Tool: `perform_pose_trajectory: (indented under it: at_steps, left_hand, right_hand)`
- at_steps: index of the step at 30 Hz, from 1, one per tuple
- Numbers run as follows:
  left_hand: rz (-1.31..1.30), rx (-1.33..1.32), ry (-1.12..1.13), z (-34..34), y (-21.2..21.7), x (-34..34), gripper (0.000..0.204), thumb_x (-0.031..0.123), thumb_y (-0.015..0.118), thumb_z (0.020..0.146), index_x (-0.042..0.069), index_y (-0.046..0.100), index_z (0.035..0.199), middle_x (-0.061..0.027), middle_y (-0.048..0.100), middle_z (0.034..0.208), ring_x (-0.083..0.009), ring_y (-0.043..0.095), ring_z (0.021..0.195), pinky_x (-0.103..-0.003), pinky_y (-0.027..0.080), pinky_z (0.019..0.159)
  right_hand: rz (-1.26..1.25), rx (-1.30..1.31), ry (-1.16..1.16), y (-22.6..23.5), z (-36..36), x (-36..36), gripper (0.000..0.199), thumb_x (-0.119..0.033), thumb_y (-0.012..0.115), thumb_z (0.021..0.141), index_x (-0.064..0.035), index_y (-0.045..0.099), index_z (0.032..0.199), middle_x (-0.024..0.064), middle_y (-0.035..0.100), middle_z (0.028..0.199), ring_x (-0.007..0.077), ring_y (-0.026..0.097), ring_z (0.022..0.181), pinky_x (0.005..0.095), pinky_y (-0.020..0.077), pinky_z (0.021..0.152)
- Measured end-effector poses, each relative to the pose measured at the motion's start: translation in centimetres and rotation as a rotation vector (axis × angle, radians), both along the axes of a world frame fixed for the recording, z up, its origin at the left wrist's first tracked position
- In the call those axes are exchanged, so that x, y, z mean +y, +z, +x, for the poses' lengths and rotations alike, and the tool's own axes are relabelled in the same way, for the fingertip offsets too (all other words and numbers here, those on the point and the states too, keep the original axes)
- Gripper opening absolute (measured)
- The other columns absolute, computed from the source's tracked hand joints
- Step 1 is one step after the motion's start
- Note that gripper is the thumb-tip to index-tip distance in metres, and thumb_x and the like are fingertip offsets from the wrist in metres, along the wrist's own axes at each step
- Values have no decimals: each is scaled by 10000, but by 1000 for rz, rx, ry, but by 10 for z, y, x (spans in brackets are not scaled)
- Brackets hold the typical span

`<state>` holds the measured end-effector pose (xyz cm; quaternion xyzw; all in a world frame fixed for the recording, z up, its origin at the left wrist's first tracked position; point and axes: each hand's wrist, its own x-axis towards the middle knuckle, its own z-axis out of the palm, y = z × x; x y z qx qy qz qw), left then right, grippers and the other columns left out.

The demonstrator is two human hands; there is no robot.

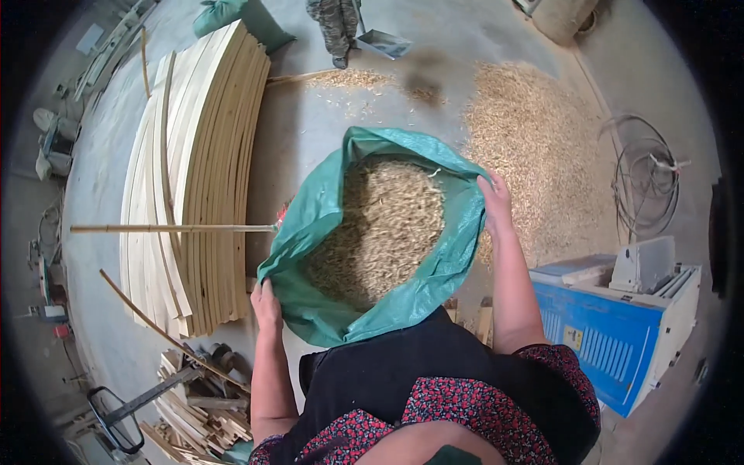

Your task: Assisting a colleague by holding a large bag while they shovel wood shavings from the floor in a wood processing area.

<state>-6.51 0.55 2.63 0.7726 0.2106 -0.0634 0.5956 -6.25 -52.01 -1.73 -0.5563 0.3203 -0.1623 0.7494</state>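
Observation:
A green woven sack [314, 213] gapes in front of me, its mouth spread wide. Wood shavings [387, 225] fill much of what shows inside it; the sack's bottom is hidden. My left hand [266, 308] grips the rim at the near left, fingers closed over the folded edge. On the opposite side, my right hand [496, 203] pinches the rim at the right. Both arms are held apart, so the opening stays stretched between them.
Long pale boards [198, 178] lie stacked at the left, with a bamboo pole [170, 229] across them. A shavings heap [535, 147] covers the floor at right, near a blue machine cabinet [597, 333] and coiled wire [647, 174]. Beyond, a person [335, 31] holds a dustpan [385, 44].

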Motion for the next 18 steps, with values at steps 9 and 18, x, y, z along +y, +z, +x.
perform_pose_trajectory:
  at_steps: [9,18]
  left_hand:
    - [1256,-313,-605,8,45,-23,623,180,669,727,94,473,1312,-136,525,1277,-324,473,1198,-494,344,1009]
    - [921,57,-694,38,-33,-1,282,248,562,859,33,600,1038,-224,647,822,-418,639,863,-482,511,736]
  right_hand:
    - [-184,248,223,5,-98,93,614,-209,744,800,-22,436,1297,126,595,1113,221,591,1006,374,493,868]
    - [648,308,41,-2,-89,139,353,-268,572,937,-24,515,1187,103,590,981,283,613,859,488,559,746]
